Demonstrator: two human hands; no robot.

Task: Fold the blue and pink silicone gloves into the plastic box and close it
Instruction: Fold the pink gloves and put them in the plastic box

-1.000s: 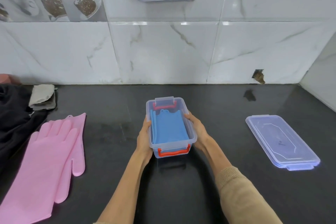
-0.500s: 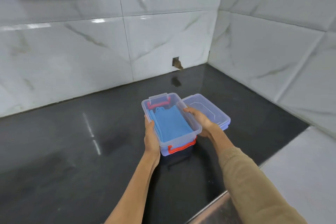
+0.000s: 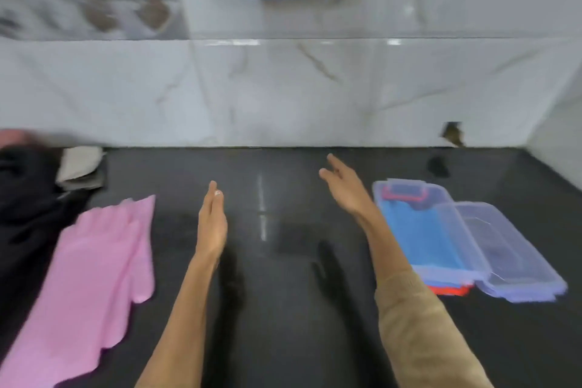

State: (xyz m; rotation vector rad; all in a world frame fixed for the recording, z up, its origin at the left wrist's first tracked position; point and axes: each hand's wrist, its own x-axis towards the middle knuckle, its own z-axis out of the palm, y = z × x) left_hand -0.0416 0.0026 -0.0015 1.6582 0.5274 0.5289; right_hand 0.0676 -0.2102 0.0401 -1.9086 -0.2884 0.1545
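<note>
Both hands [image 3: 277, 211] empty, plastic box [image 3: 425, 230] just right, pink gloves [image 3: 94, 264] left.

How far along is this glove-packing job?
Roughly halfway. The blue gloves already lie folded in the plastic box. Both hands, left and right, are free. The pink gloves still lie flat, and the lid is off.

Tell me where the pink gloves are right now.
In the head view, the pink gloves lie flat on the black counter at far left, beside dark cloth, left of the left hand.
</note>
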